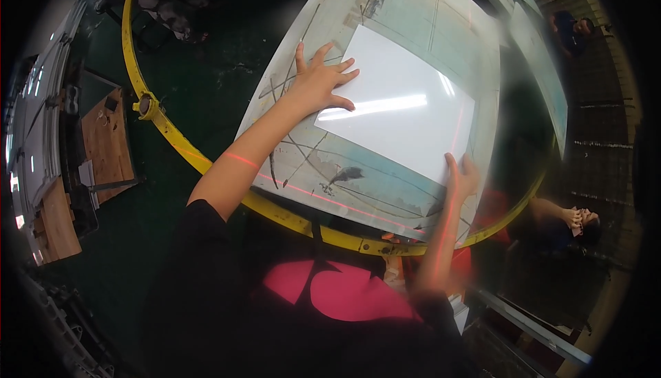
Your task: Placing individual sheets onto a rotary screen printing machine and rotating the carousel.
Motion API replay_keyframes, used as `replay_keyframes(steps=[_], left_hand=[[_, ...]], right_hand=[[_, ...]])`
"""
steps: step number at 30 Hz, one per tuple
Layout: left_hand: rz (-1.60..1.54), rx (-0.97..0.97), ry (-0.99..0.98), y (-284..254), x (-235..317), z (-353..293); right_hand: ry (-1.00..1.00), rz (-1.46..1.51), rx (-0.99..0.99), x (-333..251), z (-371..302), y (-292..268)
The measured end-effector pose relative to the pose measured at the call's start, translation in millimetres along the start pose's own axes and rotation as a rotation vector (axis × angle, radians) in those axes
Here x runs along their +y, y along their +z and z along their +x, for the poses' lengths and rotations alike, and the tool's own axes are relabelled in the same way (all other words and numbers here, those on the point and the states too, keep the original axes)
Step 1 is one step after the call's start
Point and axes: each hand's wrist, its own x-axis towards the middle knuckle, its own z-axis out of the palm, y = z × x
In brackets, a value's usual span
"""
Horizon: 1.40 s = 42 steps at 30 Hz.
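Note:
A glossy white rectangular sheet [392, 102] lies tilted on a worn, pale green-grey board [310, 164] marked with dark scuffs and scribbles. My left hand [322, 82] rests at the sheet's left edge, fingers spread wide, with some fingertips and the thumb over the white surface. At the sheet's lower right corner is my right hand [463, 177], thumb up along the edge; its other fingers are partly hidden, and whether they grip the sheet does not show. Red light lines cross my left forearm, the board's near edge and the right side of the sheet.
A yellow curved rail [175, 140] runs around the board's near side. To the right stands another pale panel [540, 75]. Wooden boards [107, 144] and stacked sheets [41, 116] are at the left. Other people, one with visible hands [575, 218], are at the right edge.

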Motion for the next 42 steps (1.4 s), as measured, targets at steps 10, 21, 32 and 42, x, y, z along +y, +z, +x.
replay_keyframes(steps=[10,21,32,42], left_hand=[[0.056,0.032,0.011,0.5,0.6,4.5],[0.621,-0.137,-0.108,-14.2,67.4,18.1],[-0.106,0.549,0.249,-51.4,146.1,-125.8],[-0.195,0.387,0.358,-56.0,185.3,-132.1]], right_hand=[[-0.114,-0.276,-0.044,-19.4,0.3,-9.9],[-0.329,-0.285,-0.285,-1.6,9.1,-48.2],[0.23,-0.406,0.203,183.5,-145.4,-265.2],[0.485,-0.225,0.042,249.1,-214.5,-277.7]])
